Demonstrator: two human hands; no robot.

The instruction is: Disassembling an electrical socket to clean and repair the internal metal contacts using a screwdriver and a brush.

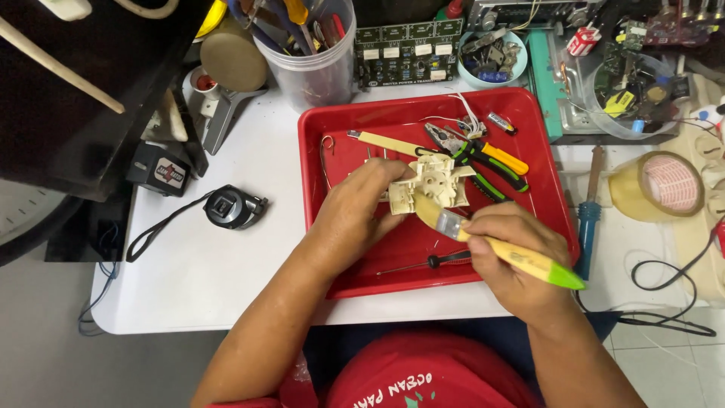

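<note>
My left hand (355,211) grips a cream plastic socket part (436,180) and holds it above the red tray (321,162). My right hand (513,253) holds a paintbrush (498,248) with a yellow handle and green tip. Its bristles touch the lower edge of the plastic part. In the tray lie pliers (487,162) with green, black and orange grips, a cream strip (389,142), a thin black-handled screwdriver (430,262) and some loose wires (464,117).
A black tape measure (234,206) with a strap lies left of the tray. A clear tub of tools (310,45), a green circuit board (408,49) and a bowl of parts (491,57) stand behind. At the right are a blue-handled soldering iron (589,219) and a tape roll (657,185).
</note>
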